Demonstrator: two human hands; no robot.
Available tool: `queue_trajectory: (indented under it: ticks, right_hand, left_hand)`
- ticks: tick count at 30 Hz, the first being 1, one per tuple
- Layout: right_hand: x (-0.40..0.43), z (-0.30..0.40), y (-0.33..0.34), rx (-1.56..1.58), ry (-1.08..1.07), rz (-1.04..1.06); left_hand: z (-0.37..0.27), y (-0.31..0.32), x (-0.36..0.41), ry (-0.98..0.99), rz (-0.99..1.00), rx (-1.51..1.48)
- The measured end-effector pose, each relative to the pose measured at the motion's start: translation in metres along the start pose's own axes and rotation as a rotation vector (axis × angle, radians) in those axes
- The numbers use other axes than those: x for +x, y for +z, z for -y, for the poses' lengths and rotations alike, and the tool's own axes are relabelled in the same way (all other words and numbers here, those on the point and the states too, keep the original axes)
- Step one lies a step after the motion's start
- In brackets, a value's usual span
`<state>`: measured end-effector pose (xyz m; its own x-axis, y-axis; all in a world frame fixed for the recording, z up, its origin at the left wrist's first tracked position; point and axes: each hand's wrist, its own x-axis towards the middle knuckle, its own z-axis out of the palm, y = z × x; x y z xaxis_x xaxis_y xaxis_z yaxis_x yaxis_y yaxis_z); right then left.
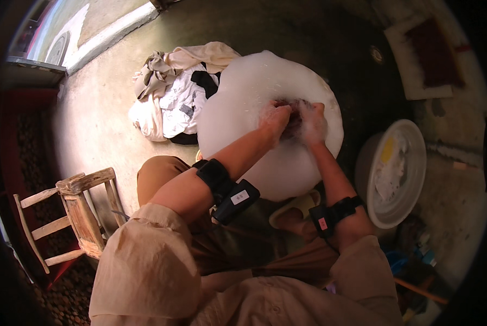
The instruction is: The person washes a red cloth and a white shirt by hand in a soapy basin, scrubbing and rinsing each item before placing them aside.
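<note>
A broad heap of white soap foam (243, 122) rises in front of me and hides whatever vessel holds it. Near its right side, my left hand (275, 119) and my right hand (314, 124) grip a dark, wet cloth (294, 122) from either side. Suds coat both hands, and the fingers are partly hidden by foam and fabric. Only a small, bunched part of the cloth shows between the fists. A black strap device (229, 191) sits on my left forearm, and another (333, 216) on my right.
Beyond the foam to the left lies a pile of white, beige and black clothes (178, 93) on the concrete floor. A wooden chair (80, 220) stands at left. A translucent plastic tub (418, 179) with suds and something yellow inside is at right. Farther right, dark red cloth (435, 53) rests on a pale slab.
</note>
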<state>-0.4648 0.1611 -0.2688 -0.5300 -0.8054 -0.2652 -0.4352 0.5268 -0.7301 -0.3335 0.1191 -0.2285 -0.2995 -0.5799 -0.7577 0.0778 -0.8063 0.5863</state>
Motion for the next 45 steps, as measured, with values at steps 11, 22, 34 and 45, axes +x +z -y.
queue_trajectory:
  ticks: [11,22,34,45]
  right_hand:
    - [-0.002,-0.028,0.011,-0.211,-0.072,0.208]
    - [-0.087,0.117,-0.025,0.158,-0.497,0.000]
    - [-0.009,-0.033,0.008,-0.142,-0.234,-0.103]
    - [-0.013,0.043,-0.020,0.357,-0.069,0.322]
  left_hand:
    - [-0.012,-0.007,-0.011,-0.276,-0.024,0.040]
    - [-0.010,-0.016,0.000,0.009,1.044,-0.639]
    - [-0.014,-0.007,-0.010,-0.118,-0.041,0.024]
    - [0.002,-0.018,0.001,-0.330,0.059,-0.264]
